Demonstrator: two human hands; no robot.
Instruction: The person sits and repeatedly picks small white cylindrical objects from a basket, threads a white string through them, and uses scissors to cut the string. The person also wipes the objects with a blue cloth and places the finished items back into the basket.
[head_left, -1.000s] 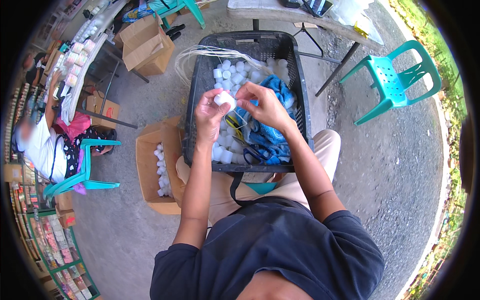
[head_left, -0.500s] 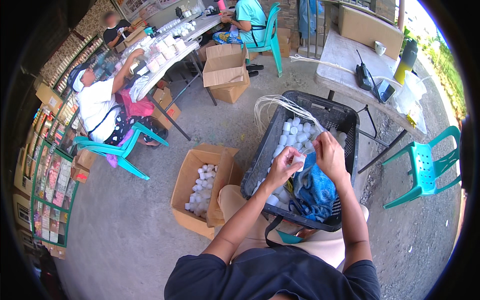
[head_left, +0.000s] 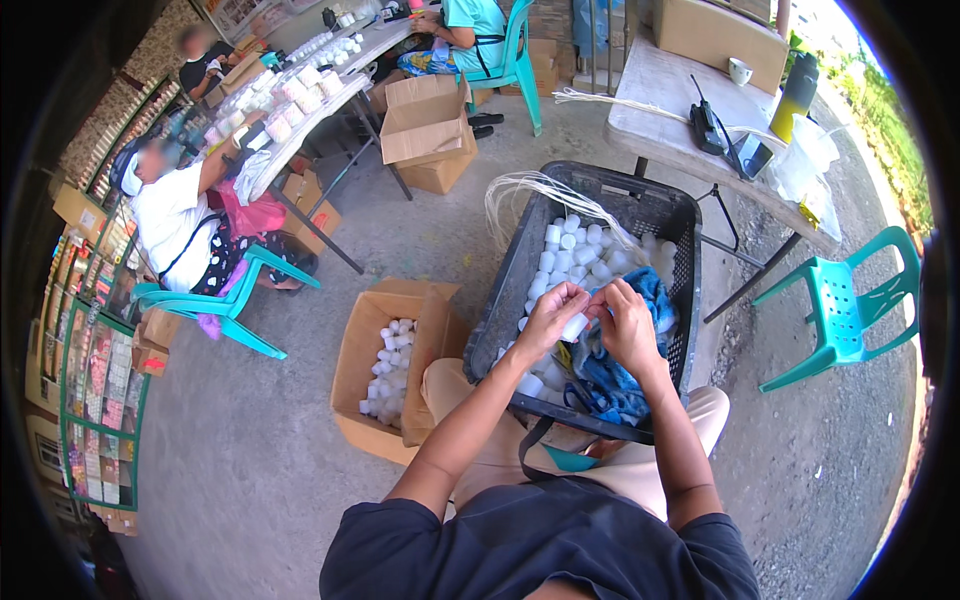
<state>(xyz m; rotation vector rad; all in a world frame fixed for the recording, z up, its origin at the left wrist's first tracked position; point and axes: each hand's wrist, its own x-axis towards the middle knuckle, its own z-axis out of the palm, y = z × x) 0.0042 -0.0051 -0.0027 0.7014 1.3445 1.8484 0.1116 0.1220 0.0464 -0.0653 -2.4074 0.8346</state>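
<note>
My left hand (head_left: 552,322) is closed around a small white cylinder (head_left: 574,327), held over a black plastic crate (head_left: 690,310). Close against it, my right hand (head_left: 628,325) pinches its fingers together at the cylinder's upper end; whatever is between them is too small to make out. Many similar white cylinders (head_left: 566,262) fill the crate loosely. A bundle of thin white strands (head_left: 560,183) lies across the crate's far part, its looped end hanging over the left rim. Beneath my right hand a blue patterned cloth (head_left: 610,378) is bunched up at the near side.
A cardboard box (head_left: 350,385) of white cylinders stands left of the crate. At right are a table (head_left: 640,105) with a two-way radio (head_left: 705,128) and bottle (head_left: 795,95), and a green chair (head_left: 840,305). Co-workers sit at a long table (head_left: 345,95) at far left.
My right hand has come down and left, from beside the strands to meet my left hand. The white cylinder has tilted and sits slightly lower. The whole view has shifted a little.
</note>
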